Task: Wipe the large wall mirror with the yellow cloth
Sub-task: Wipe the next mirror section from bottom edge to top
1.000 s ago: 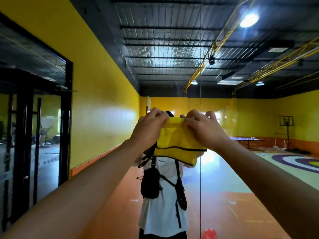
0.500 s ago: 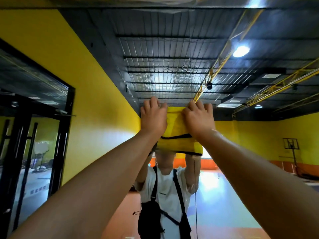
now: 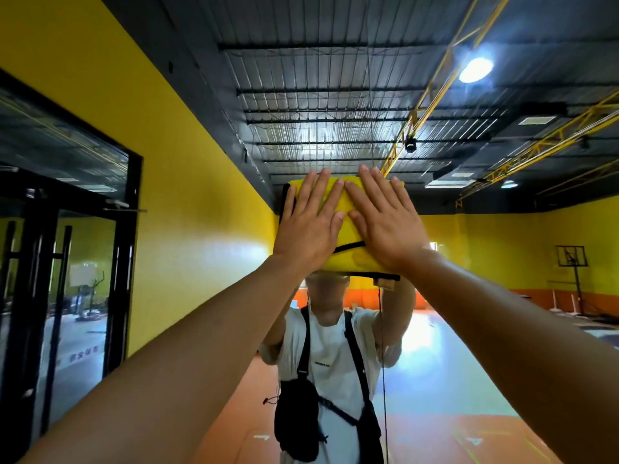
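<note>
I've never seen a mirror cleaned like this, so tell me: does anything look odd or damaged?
Nothing stands out. The left hand and right hand press the yellow cloth flat on the mirror. The thin vertical line looks like a panel joint, not a crack.

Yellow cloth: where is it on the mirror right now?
Head view, centre frame: the yellow cloth is pressed flat on the mirror under the left hand and right hand, at the top of the person's reflection.
</note>
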### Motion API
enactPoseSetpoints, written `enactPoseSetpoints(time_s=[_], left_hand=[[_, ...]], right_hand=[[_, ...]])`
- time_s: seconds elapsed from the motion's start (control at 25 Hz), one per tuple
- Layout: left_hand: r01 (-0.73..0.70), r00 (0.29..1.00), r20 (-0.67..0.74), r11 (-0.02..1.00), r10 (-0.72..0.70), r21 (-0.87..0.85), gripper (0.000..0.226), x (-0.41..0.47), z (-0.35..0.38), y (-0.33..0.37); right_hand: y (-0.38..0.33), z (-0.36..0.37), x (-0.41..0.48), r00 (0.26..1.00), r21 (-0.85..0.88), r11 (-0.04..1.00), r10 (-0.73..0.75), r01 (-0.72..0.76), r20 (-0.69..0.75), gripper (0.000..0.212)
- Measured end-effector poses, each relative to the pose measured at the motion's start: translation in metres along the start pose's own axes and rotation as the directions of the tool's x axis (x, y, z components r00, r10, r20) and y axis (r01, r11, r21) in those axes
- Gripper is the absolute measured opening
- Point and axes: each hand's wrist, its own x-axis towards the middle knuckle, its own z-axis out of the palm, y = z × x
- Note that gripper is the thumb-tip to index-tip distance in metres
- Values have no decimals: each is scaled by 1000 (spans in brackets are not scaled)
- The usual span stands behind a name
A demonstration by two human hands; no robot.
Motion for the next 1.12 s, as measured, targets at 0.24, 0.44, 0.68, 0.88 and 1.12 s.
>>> enactPoseSetpoints(time_s=[0.24,0.44,0.68,0.88,1.12], left_hand=[[20,990,-141,1000,-18,8,55,-39,21,13],[26,991,-133,999,-23,26,55,-64,26,22],[54,993,-107,998,-52,13,54,-114,36,37],[62,998,-32,998,-62,-5,54,-159,38,49],[48,998,37,999,-48,-10,56,-227,47,61]], right_hand=[[-2,10,-37,993,-14,998,-60,59,-105,56],[-10,11,-63,993,-6,998,-62,62,-99,56],[-24,14,-108,990,24,994,-104,107,-94,56],[-44,11,-152,993,49,994,-93,96,-68,55],[-73,11,-215,995,83,992,-98,99,-21,56]])
